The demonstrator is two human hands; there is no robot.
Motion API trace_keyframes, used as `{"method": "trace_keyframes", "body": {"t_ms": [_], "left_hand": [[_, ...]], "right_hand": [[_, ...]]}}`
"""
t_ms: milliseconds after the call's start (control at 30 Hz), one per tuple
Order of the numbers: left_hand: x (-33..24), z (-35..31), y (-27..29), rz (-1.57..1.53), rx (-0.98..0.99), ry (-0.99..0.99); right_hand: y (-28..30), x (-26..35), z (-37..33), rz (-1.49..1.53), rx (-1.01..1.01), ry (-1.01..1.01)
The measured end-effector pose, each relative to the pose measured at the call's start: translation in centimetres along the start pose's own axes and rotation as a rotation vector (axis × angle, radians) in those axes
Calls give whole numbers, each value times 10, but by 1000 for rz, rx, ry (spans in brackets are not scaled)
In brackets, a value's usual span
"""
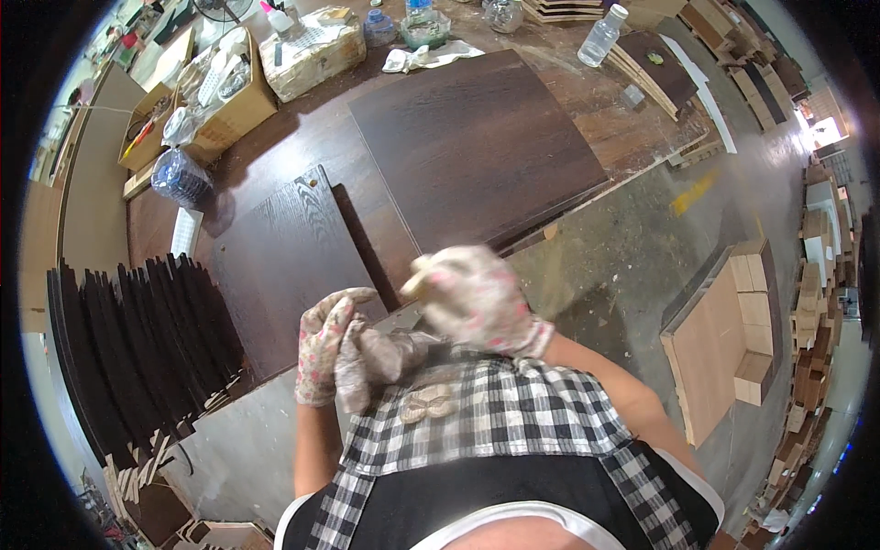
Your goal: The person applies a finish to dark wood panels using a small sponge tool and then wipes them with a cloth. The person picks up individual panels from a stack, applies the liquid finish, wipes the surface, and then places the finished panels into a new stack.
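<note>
Both my hands wear white gloves with a pink flower pattern and are close to my checked apron. My left hand [323, 353] has its fingers closed on a crumpled greyish cloth [367, 362] that hangs against the apron. Just to the right, my right hand [477, 298] is curled and smeared by motion. A small pale yellowish bit shows at its fingertips, too blurred to name. Ahead of my hands lie two dark brown wood-grain panels on the workbench: a large panel [477, 137] and a narrower panel [289, 261] to its left. Neither hand touches them.
A row of dark boards [147, 348] stands on edge at the left. Farther back are a cardboard box [234, 110], a wrapped block [316, 60], a white rag [431, 58] and a clear bottle [602, 37]. Light wooden boards [724, 339] stand on the floor at right.
</note>
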State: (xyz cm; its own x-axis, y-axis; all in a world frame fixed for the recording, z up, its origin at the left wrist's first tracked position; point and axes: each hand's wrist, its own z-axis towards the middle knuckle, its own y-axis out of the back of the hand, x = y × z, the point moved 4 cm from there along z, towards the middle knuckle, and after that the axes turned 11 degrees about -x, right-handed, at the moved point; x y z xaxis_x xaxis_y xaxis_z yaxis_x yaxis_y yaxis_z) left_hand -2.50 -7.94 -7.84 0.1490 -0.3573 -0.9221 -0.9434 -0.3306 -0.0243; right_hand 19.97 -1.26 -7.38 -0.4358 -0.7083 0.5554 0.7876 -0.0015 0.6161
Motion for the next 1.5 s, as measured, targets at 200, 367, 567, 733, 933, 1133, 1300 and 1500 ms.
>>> {"method": "trace_keyframes", "body": {"t_ms": [200,367,567,733,933,1133,1300,1500], "left_hand": [[3,-31,32,-666,0,-2],[8,-19,37,-889,-127,-88],[-55,-6,8,-946,92,-220],[-83,11,-20,-867,-2,-376],[-150,66,-100,-291,-241,-711],[-111,197,-178,1169,-189,-1199],[-120,201,-274,1048,92,-1031],[-98,89,-218,1129,124,-1109]], "right_hand": [[20,6,16,-144,-66,57],[109,-58,12,-308,-379,-193],[40,-5,23,-188,-60,108],[146,-88,25,-461,-246,-66],[249,-193,-2,-373,-634,-513],[233,-222,-22,-72,-652,-497],[230,-240,-17,153,-673,-593],[222,-238,0,363,-693,-709]]}}
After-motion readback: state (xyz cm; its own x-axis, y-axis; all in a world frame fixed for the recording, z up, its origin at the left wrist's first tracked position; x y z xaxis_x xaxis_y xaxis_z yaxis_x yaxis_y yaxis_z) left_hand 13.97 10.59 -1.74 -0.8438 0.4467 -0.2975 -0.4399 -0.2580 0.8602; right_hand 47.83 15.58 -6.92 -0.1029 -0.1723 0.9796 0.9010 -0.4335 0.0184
